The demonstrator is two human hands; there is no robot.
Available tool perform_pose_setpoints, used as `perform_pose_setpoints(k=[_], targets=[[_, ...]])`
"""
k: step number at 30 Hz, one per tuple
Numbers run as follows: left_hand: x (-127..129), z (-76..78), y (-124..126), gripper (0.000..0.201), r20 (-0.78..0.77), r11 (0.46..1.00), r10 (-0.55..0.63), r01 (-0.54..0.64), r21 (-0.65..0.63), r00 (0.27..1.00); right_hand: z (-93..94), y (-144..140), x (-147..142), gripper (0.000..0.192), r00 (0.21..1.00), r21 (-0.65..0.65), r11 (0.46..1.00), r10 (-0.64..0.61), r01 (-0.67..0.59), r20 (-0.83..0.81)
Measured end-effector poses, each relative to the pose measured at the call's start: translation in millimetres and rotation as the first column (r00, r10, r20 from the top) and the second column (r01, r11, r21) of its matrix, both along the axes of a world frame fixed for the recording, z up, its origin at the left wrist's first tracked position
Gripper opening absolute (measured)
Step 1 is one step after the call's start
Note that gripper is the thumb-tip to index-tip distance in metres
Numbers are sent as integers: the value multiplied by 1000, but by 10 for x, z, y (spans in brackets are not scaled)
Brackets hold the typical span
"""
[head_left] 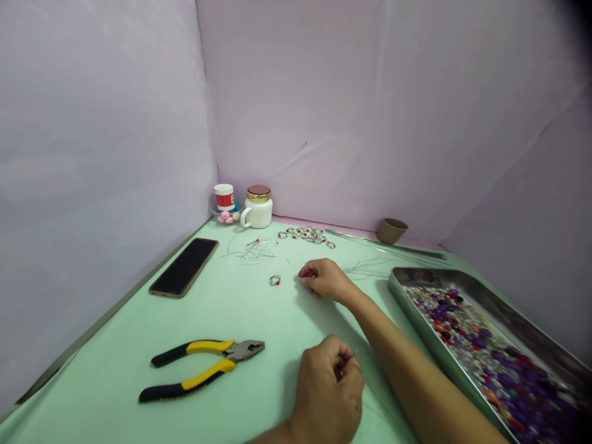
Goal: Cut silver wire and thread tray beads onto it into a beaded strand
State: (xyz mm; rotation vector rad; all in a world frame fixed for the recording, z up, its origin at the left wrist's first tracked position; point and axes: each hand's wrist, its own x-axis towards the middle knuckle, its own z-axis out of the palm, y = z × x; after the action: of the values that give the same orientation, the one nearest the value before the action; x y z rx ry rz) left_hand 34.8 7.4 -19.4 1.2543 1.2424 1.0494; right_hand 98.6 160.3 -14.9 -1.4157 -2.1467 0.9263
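My left hand [329,388] is curled into a loose fist low in the view. What its fingers hold, if anything, is hidden. Farther forward, my right hand [326,279] hovers over or rests on the table with thumb and fingertips pinched together; I cannot make out anything between them. Just left of those fingertips lies a small beaded wire ring [274,280] with one red bead. Pliers [245,350] with yellow and black handles lie spread apart to the left of my left hand.
A metal tray [462,370] of mixed beads fills the right side. Several beaded rings [305,234], wire scraps [254,253] and long wires [416,250] lie toward the back. A phone [185,268], white mug [259,211], bead dish with a tub [224,198] and brown cup [393,230] stand around.
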Motion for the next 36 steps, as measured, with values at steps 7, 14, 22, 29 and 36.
perform_pose_setpoints(k=[7, 14, 22, 29, 36], targets=[[-4, -10, -1, 13, 1, 1000, 10, -10, -1, 1000, 65, -110, -179, 13, 999, 149, 989, -3, -3, 38], [-7, -11, 5, 13, 5, 1000, 4, -3, -14, 1000, -41, -161, -401, 26, 996, 265, 963, 34, -55, 83], [10, -29, 39, 13, 18, 1000, 10, -10, -30, 1000, -3, -105, -523, 22, 969, 300, 942, 81, -151, 234], [32, -5, 35, 13, 40, 999, 36, -34, -43, 999, -15, -81, -613, 27, 970, 327, 941, 0, -82, 244], [52, 13, 43, 12, 1, 993, 56, -55, -101, 998, 176, 312, -461, 29, 965, 303, 945, 42, -123, 259]])
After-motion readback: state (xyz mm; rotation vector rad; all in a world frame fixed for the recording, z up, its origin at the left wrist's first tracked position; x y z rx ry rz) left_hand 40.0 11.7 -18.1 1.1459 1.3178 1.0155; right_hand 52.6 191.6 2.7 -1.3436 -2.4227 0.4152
